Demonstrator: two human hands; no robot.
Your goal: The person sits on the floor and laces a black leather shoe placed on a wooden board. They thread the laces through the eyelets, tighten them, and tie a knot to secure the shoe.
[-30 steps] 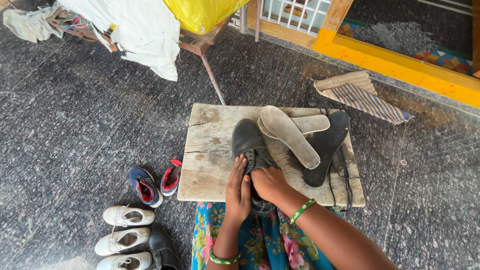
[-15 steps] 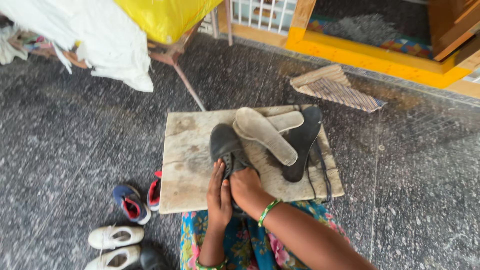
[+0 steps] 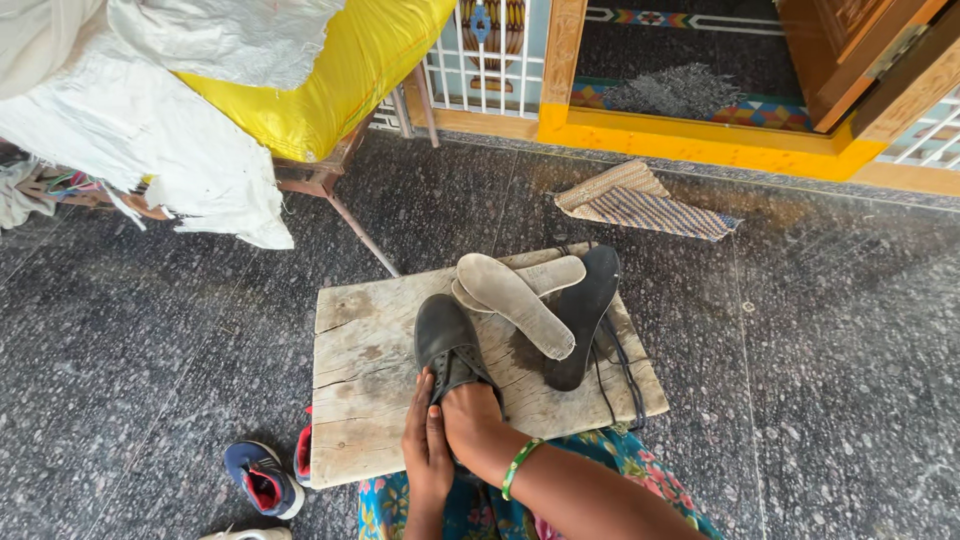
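Black leather shoe (image 3: 447,345): lies on the wooden board, toe pointing to about 11 o'clock, its opening end under the two hands at 6 o'clock.
Right hand (image 3: 470,420): pushed into the shoe's opening at the laces; its grip is hidden inside, so I cannot tell whether the fingers are together or apart. A green bangle (image 3: 520,466) sits on the wrist.
Left hand (image 3: 427,450): lies flat along the shoe's near-left side, fingers straight and close together, pressing on it rather than clamped round it.
Wooden board (image 3: 365,375): pale, weathered, resting on the floor; it carries the shoe and the soles.
Pale insoles (image 3: 515,300): two, crossed one over the other, at 1 o'clock from the shoe, the upper one touching it.
Black sole (image 3: 583,310): long and dark, at 2 o'clock, partly under the insoles, with black laces (image 3: 625,365) trailing beside it.
Patterned skirt (image 3: 640,462): at 6 o'clock, against the board's near edge.
Blue and red sneaker (image 3: 262,478): on the floor at 8 o'clock, just beside the board.
Woven mat (image 3: 640,200): folded, at 1 o'clock, well apart.
Floor (image 3: 160,340): dark speckled stone.
Yellow sack (image 3: 330,70): at 11 o'clock, beside white sacks (image 3: 150,150).
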